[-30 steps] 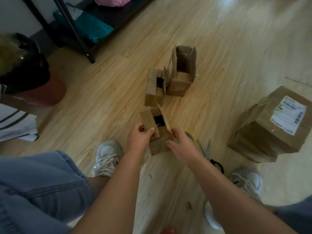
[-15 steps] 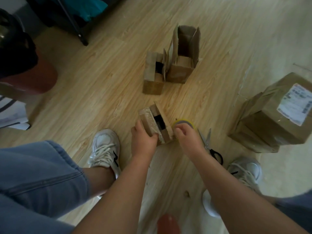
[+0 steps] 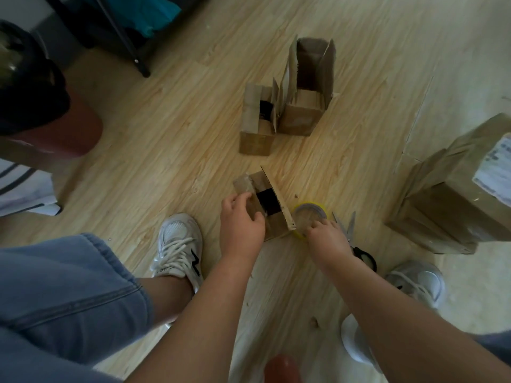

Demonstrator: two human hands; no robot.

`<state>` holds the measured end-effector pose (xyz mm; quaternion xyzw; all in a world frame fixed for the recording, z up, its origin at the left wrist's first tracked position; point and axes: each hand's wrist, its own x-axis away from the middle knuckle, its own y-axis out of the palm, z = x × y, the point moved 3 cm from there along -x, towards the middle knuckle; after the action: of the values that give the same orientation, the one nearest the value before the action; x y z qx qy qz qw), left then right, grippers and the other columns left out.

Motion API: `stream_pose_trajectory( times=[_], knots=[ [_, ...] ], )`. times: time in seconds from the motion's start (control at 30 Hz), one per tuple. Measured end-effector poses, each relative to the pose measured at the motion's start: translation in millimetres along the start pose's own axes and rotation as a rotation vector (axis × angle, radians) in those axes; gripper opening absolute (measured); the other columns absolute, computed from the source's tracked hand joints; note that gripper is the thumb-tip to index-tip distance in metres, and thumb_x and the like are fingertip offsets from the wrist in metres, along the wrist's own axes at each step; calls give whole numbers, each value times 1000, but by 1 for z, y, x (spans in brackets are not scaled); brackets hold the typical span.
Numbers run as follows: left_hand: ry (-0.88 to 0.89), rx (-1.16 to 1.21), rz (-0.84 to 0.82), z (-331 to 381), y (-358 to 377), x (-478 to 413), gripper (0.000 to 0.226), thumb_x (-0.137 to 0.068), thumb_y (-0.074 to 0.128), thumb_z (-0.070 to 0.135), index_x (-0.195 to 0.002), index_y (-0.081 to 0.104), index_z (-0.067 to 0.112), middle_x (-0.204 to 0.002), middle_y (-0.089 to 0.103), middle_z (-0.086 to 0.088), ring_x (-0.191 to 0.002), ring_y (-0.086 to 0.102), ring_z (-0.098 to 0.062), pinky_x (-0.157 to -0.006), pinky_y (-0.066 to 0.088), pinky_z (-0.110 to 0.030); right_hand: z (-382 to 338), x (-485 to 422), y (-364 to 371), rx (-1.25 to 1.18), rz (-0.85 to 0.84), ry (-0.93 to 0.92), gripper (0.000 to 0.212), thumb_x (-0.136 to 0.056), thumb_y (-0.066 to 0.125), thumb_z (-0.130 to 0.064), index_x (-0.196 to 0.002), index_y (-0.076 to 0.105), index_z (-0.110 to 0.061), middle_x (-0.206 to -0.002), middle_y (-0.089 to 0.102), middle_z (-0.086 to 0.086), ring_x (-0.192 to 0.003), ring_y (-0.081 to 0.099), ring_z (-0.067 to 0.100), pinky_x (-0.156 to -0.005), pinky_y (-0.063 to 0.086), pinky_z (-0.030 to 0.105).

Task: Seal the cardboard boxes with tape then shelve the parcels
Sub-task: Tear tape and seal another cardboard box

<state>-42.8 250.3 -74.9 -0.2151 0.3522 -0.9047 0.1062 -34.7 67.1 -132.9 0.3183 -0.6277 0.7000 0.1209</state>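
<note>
A small open cardboard box [image 3: 272, 217] sits on the wooden floor in front of me, with something black inside. My left hand [image 3: 242, 222] grips its left flap and side. Just right of the box lies a yellow tape roll [image 3: 308, 215]; my right hand [image 3: 327, 236] reaches onto its near rim with curled fingers. Two more open boxes stand further off: a low one [image 3: 255, 125] and a tall one [image 3: 307, 100] with raised flaps.
Scissors [image 3: 351, 239] lie right of the tape. A large taped parcel [image 3: 453, 194] with a label stands at the right. My white shoes [image 3: 178, 247] flank the box. A dark shelf frame [image 3: 130, 42] stands at top left, a red-brown stool [image 3: 63, 131] at left.
The small box has settled on the floor with its flap open. My right hand has left the box and moved right onto the tape roll. The view tilted down.
</note>
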Motion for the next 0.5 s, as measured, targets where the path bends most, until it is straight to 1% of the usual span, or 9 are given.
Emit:
stream_pose_trajectory(
  times=[0.1, 0.2, 0.27, 0.33, 0.37, 0.43, 0.5],
  knots=[
    [8, 9, 12, 2, -6, -1, 40, -95, 56, 16, -135, 53, 23, -141, 39, 2, -124, 46, -12, -86, 33, -20, 4, 0, -2, -31, 38, 23, 38, -97, 46, -7, -131, 59, -17, -129, 57, 4, -129, 44, 23, -110, 31, 33],
    [4, 9, 24, 4, -11, -1, 37, -96, 55, 16, -132, 55, 24, -140, 41, 1, -123, 46, -13, -84, 33, -20, 9, 5, -12, -154, 107, 72, 43, -97, 47, -3, -136, 55, -18, -135, 55, 4, -132, 42, 23, -110, 32, 34],
    [-8, 12, 27, 8, -14, 0, 36, -97, 54, 16, -132, 55, 23, -140, 41, 1, -122, 46, -14, -84, 32, -20, 16, 9, -23, -287, 161, 144, 41, -98, 47, -3, -136, 55, -16, -134, 56, 6, -125, 48, 25, -102, 39, 35],
    [7, 32, 14, 15, -17, 2, 35, -97, 53, 16, -132, 55, 22, -140, 43, 0, -124, 47, -15, -85, 33, -21, 24, 13, -33, -492, 188, 236, 33, -101, 44, -7, -129, 60, -13, -126, 60, 9, -113, 54, 27, -91, 44, 35],
    [16, 51, 2, 19, -19, 2, 34, -98, 53, 17, -132, 55, 22, -139, 43, 0, -123, 47, -16, -85, 34, -22, 27, 17, -39, -627, 207, 287, 32, -102, 43, -9, -128, 61, -11, -125, 61, 10, -110, 57, 28, -86, 45, 33],
    [29, 106, -21, 29, -23, 3, 32, -97, 53, 17, -128, 59, 23, -135, 48, 0, -116, 52, -17, -82, 37, -24, 33, 29, -54, -904, 246, 365, 34, -103, 46, -11, -133, 61, -11, -123, 64, 9, -107, 60, 26, -79, 42, 28],
    [36, 168, -46, 40, -29, 3, 28, -97, 54, 16, -123, 63, 23, -125, 56, 0, -107, 57, -17, -78, 43, -26, 35, 43, -73, -1097, 301, 362, 30, -102, 49, -12, -128, 64, -9, -113, 66, 6, -104, 61, 22, -76, 38, 25]
  ],
)
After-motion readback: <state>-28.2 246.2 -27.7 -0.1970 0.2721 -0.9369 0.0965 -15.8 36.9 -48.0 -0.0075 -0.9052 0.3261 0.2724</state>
